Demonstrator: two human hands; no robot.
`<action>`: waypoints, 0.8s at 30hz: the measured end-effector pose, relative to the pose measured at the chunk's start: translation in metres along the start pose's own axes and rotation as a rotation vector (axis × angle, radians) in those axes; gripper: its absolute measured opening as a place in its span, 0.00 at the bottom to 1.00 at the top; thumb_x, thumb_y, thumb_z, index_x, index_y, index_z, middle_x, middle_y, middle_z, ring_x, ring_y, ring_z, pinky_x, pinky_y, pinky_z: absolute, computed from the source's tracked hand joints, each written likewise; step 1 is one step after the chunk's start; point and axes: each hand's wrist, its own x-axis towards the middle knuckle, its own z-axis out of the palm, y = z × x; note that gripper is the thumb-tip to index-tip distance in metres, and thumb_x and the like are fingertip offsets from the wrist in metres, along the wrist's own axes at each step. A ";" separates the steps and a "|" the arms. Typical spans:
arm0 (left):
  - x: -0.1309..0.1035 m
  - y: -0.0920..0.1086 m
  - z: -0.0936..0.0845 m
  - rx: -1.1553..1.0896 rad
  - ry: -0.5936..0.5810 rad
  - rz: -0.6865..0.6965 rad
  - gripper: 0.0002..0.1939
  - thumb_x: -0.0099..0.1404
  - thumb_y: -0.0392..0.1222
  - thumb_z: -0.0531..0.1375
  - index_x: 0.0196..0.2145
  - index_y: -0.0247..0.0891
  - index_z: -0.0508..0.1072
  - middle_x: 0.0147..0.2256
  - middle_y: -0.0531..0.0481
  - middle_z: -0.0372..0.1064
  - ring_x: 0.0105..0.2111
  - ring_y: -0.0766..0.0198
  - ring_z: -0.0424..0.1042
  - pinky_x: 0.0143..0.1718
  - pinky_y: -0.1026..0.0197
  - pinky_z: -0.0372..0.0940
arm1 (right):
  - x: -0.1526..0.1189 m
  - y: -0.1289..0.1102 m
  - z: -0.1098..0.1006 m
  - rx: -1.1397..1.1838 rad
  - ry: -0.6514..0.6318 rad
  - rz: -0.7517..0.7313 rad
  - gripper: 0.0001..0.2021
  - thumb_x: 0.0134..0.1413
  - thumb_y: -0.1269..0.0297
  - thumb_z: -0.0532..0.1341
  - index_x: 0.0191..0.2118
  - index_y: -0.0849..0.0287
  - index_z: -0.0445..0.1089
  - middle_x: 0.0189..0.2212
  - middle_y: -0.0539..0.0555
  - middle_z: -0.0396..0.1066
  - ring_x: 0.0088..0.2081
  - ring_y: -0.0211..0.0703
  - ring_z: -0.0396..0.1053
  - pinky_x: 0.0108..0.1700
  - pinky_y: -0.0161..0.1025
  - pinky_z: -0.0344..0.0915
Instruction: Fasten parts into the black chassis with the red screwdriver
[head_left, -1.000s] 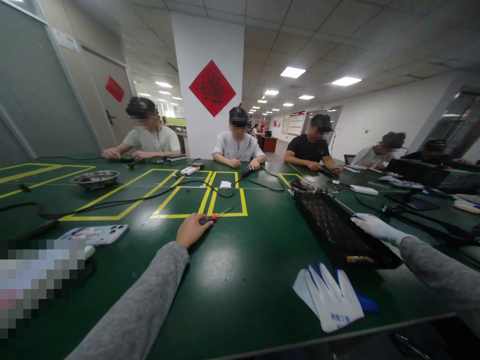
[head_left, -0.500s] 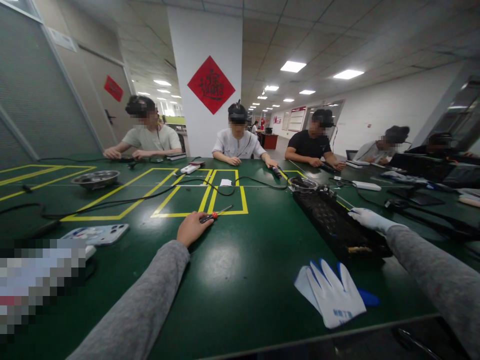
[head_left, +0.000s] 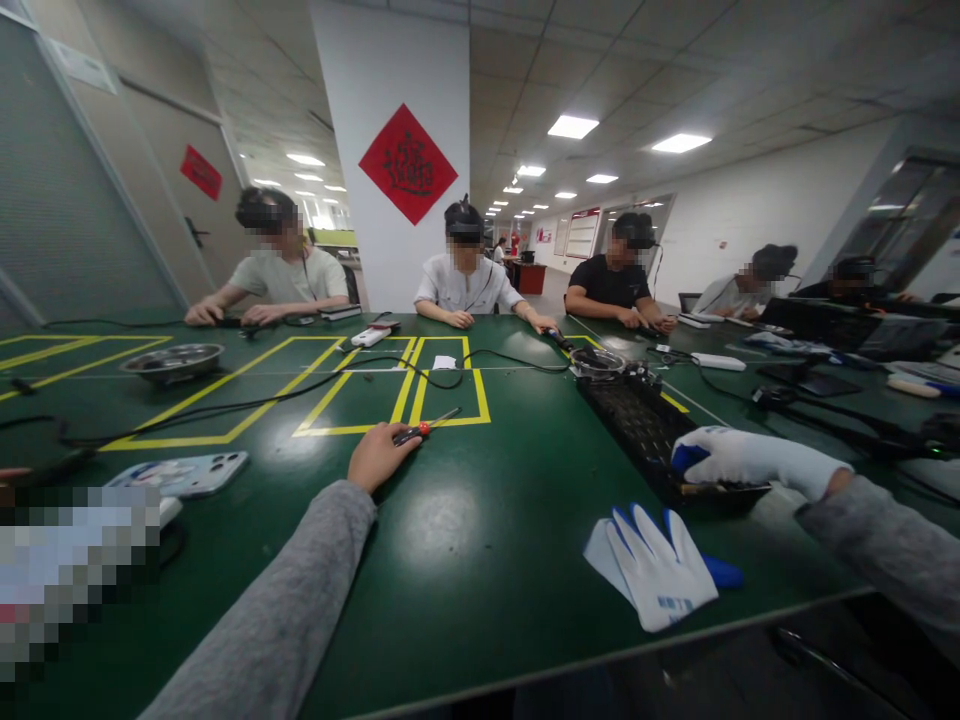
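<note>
My left hand rests on the green table, closed around the dark handle of a screwdriver with a red collar. Its metal shaft points away to the right. On the right, my right hand wears a white glove with blue on the fingertips. It reaches down into the near end of a long, black, shallow tray-like case, fingers curled together. What those fingers grip, if anything, is hidden. Nearer the table edge lies a spare pair of white and blue gloves.
A metal bowl stands at left, a clear round dish at the case's far end. A phone lies left of my arm. Black cables cross yellow tape outlines. Several people sit across the table.
My right hand has moved from the case's right side to over its near end, fingers now curled downward. My left hand still holds the screwdriver. The view has shifted slightly.
</note>
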 end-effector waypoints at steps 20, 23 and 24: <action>-0.002 -0.001 -0.002 -0.012 0.012 -0.020 0.23 0.57 0.58 0.53 0.40 0.38 0.73 0.34 0.45 0.68 0.35 0.58 0.67 0.36 0.61 0.60 | 0.018 -0.049 0.002 -0.077 -0.220 0.103 0.13 0.31 0.65 0.60 0.30 0.59 0.72 0.23 0.52 0.72 0.23 0.42 0.67 0.24 0.36 0.58; -0.002 -0.001 -0.002 -0.011 0.022 -0.014 0.23 0.57 0.57 0.53 0.40 0.38 0.73 0.34 0.45 0.68 0.36 0.58 0.67 0.36 0.61 0.60 | 0.024 -0.047 0.000 -0.038 -0.198 0.147 0.13 0.31 0.66 0.60 0.30 0.60 0.72 0.22 0.52 0.72 0.21 0.42 0.67 0.23 0.37 0.59; -0.002 -0.001 -0.002 -0.011 0.022 -0.014 0.22 0.57 0.56 0.53 0.40 0.38 0.73 0.34 0.45 0.68 0.36 0.58 0.67 0.36 0.61 0.60 | 0.026 -0.046 -0.002 -0.008 -0.197 0.148 0.12 0.31 0.66 0.60 0.29 0.60 0.72 0.22 0.52 0.72 0.21 0.42 0.67 0.23 0.37 0.60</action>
